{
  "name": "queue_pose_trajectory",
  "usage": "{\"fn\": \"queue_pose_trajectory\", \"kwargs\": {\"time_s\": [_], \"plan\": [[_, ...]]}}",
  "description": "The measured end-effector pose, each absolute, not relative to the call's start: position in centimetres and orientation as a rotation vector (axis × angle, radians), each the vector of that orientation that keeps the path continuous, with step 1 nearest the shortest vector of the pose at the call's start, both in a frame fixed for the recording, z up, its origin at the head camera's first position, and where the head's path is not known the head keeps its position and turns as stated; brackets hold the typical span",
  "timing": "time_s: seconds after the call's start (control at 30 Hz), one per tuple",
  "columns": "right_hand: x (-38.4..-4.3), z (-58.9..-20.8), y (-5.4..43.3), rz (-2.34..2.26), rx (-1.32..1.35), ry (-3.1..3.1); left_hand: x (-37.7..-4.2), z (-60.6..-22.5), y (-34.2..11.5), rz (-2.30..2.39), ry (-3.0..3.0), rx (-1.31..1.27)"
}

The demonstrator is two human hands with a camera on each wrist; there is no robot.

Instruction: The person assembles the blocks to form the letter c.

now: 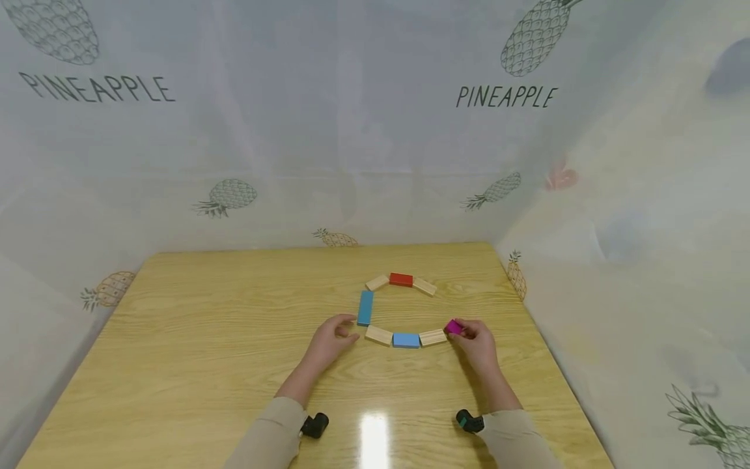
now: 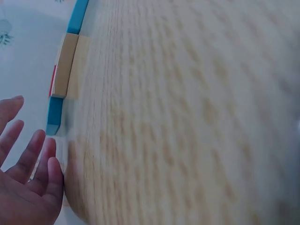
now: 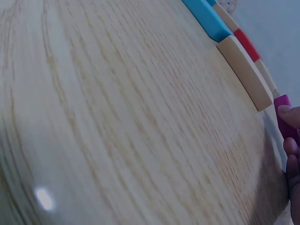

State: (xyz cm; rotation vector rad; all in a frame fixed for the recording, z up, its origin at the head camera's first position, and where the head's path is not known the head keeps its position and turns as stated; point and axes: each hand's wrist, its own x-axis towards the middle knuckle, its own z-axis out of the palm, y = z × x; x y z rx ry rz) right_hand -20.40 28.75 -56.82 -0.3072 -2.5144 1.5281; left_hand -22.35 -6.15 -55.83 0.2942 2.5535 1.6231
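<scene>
My right hand (image 1: 479, 345) pinches a magenta block (image 1: 453, 327) between thumb and fingers, at the right end of a plain wooden block (image 1: 433, 337). In the right wrist view, the thumb lies over the magenta block (image 3: 281, 100). My left hand (image 1: 330, 340) holds nothing, its fingers loosely bent beside the lower end of a teal block (image 1: 366, 308). Below the teal block, another plain wooden block (image 1: 379, 335) slants toward a light blue block (image 1: 406, 341). These blocks form the left and near sides of a curved outline lying on the table.
On the outline's far side, a red block (image 1: 401, 279) lies between two plain wooden blocks, one on the left (image 1: 377, 281) and one on the right (image 1: 424, 286). The wood-grain table (image 1: 222, 339) meets a pineapple-print sheet (image 1: 375, 143) at the back and right.
</scene>
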Motion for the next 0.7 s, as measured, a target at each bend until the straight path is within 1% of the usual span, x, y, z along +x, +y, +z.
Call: {"fn": "queue_pose_trajectory", "kwargs": {"time_s": [0.7], "plan": [[-20.47, -57.00, 28.46, 1.508, -0.347, -2.561, -22.48, -56.67, -5.90, 1.608, 2.544, 0.271]]}}
